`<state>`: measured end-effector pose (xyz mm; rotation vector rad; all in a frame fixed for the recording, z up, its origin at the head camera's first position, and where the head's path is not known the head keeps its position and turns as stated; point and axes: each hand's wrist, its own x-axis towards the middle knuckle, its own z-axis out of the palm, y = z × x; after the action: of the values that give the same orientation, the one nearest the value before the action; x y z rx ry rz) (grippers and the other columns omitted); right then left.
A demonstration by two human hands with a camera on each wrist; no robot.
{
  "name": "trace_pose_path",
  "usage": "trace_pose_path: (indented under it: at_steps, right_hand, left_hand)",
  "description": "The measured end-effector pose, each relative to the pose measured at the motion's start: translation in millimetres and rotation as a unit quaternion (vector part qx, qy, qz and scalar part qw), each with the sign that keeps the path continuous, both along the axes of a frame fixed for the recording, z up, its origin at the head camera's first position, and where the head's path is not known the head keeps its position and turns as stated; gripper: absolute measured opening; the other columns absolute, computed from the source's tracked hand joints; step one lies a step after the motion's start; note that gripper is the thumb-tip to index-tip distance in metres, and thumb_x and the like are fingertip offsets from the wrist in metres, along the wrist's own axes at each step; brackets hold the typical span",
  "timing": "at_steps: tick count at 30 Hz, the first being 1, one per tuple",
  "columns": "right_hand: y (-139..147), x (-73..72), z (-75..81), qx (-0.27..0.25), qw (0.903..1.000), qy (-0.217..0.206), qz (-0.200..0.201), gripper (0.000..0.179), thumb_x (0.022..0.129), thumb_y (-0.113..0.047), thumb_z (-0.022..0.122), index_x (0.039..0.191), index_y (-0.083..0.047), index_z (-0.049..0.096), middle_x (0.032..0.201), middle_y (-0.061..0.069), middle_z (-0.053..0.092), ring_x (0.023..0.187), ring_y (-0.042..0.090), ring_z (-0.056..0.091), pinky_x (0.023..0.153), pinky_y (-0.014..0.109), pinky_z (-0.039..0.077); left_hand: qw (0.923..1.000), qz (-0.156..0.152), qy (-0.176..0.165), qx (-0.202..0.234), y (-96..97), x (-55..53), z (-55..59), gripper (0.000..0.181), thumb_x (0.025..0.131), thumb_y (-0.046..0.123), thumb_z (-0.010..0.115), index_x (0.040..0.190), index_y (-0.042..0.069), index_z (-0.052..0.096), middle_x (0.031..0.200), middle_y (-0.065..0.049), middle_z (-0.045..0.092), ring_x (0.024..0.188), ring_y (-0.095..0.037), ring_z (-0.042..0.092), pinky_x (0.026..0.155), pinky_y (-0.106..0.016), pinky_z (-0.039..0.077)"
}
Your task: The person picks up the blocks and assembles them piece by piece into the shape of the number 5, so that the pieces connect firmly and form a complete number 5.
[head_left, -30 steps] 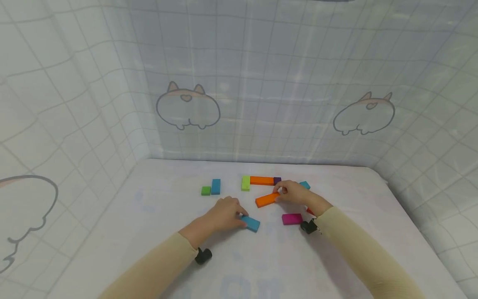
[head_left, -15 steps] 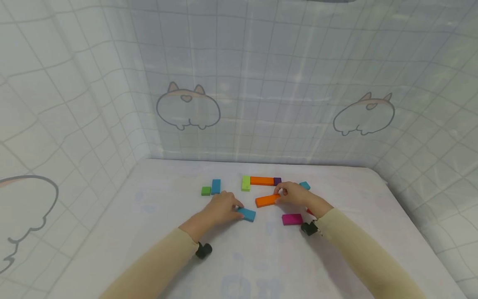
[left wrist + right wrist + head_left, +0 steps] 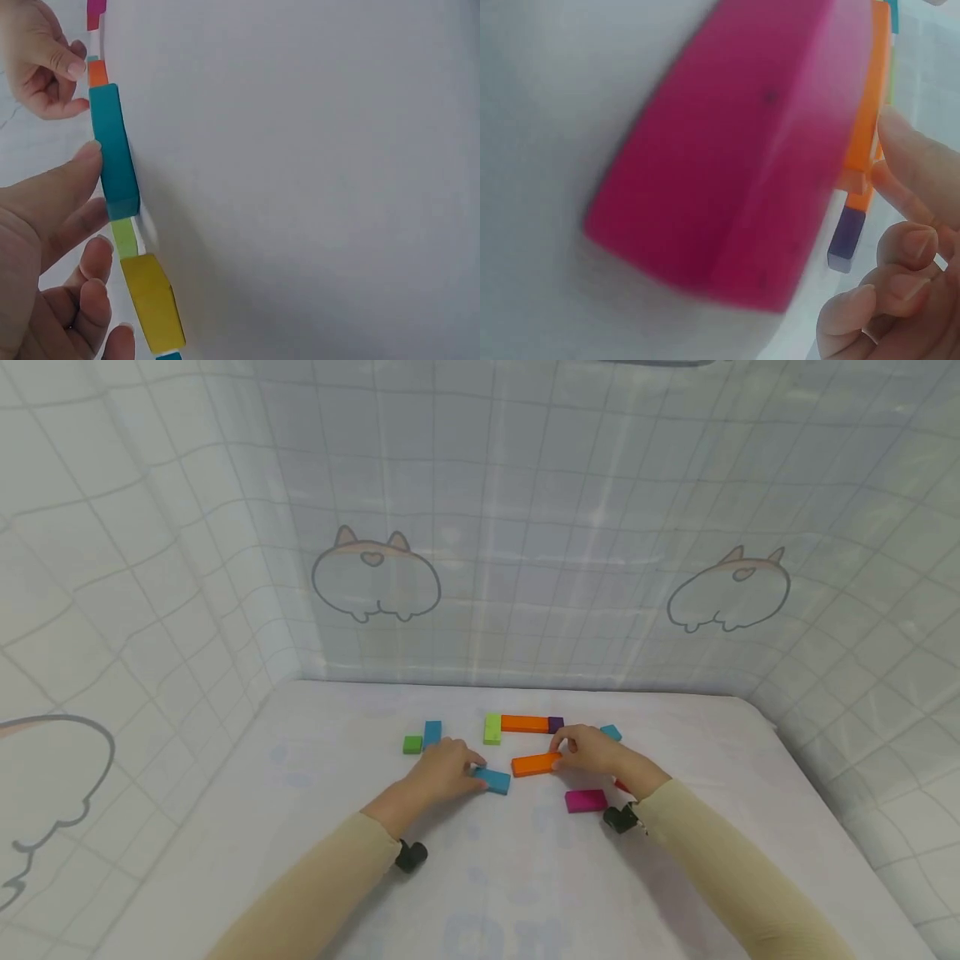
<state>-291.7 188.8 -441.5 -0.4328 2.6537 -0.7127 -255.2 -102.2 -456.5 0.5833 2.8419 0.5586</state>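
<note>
Between thumb and finger, my left hand point(image 3: 444, 770) pinches one end of a blue block point(image 3: 493, 781), which lies nearly crosswise. My right hand point(image 3: 588, 749) pinches the right end of an orange block point(image 3: 534, 765). The two blocks sit close together, the blue one a little nearer to me and to the left. In the left wrist view the thumb presses the blue block's side point(image 3: 114, 150), and a yellow block point(image 3: 154, 300) shows by the curled fingers; the left hand hides it in the head view. A magenta block point(image 3: 586, 801) lies below my right hand.
Behind the hands, a lime block point(image 3: 492, 729), another orange block point(image 3: 525, 723) and a purple block point(image 3: 556, 725) form a row. A green block point(image 3: 412, 744) and a second blue block point(image 3: 432, 732) lie left. A teal block point(image 3: 611, 732) and a partly hidden red block point(image 3: 622, 786) lie right.
My left hand has slid the blue block away from me and slightly left, turning it more crosswise. My right hand has barely moved; the orange block has turned slightly.
</note>
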Motion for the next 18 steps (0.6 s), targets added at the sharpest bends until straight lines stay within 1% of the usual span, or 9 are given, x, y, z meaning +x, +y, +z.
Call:
trace_pose_path:
  at_steps: [4,7,9,12,15,18]
  right_hand:
    - [3.3,-0.8,1.3,-0.005,1.0000,0.005,0.006,0.018,0.091,-0.023,0.075,0.107,-0.017,0.069,0.085,0.006,0.053,0.079,0.022,0.049,0.067,0.032,0.040]
    - [4.4,-1.9,0.0,-0.002,1.0000,0.005,0.005,0.016,0.091,-0.023,0.075,0.105,-0.018,0.070,0.086,0.005,0.054,0.081,0.022,0.049,0.069,0.032,0.041]
    - [4.4,-2.2,-1.0,-0.001,1.0000,0.005,0.006,0.016,0.091,-0.024,0.076,0.105,-0.018,0.070,0.087,0.005,0.055,0.082,0.022,0.049,0.071,0.032,0.042]
    - [3.6,-2.2,-1.7,0.000,1.0000,0.004,0.006,0.016,0.090,-0.024,0.076,0.104,-0.019,0.070,0.089,0.004,0.056,0.085,0.022,0.050,0.073,0.033,0.043]
    - [2.7,-2.2,-2.0,0.001,1.0000,0.002,0.003,0.016,0.090,-0.024,0.077,0.103,-0.019,0.070,0.088,0.005,0.056,0.086,0.022,0.050,0.073,0.033,0.043]
    - [1.9,-2.4,-2.9,0.006,1.0000,0.001,0.000,0.016,0.090,-0.025,0.077,0.103,-0.019,0.069,0.088,0.005,0.056,0.085,0.022,0.051,0.072,0.033,0.043]
  left_hand:
    - [1.0000,0.002,0.005,0.006,-3.0,0.1,2.7,0.034,0.085,0.035,0.081,0.115,0.019,0.077,0.100,0.003,0.067,0.091,-0.014,0.054,0.084,-0.035,0.048]
    - [0.9999,0.001,0.012,0.006,-4.5,-0.8,3.3,0.032,0.085,0.034,0.081,0.112,0.018,0.078,0.096,0.003,0.067,0.088,-0.015,0.053,0.082,-0.036,0.047]
    - [0.9998,0.004,0.022,0.003,-4.8,-1.8,2.4,0.031,0.085,0.035,0.081,0.110,0.018,0.078,0.096,0.003,0.067,0.089,-0.016,0.054,0.084,-0.038,0.047]
    - [0.9991,0.021,0.036,-0.002,-4.4,-3.8,0.2,0.029,0.085,0.036,0.081,0.108,0.018,0.079,0.098,0.002,0.067,0.095,-0.019,0.057,0.090,-0.042,0.048]
    - [0.9981,0.041,0.045,-0.007,-2.4,-6.3,-1.1,0.028,0.085,0.037,0.081,0.106,0.018,0.079,0.100,0.000,0.067,0.101,-0.023,0.057,0.096,-0.046,0.045]
    - [0.9972,0.055,0.049,-0.011,0.7,-8.6,-1.5,0.028,0.085,0.037,0.080,0.104,0.017,0.079,0.098,-0.001,0.066,0.100,-0.025,0.056,0.095,-0.047,0.045]
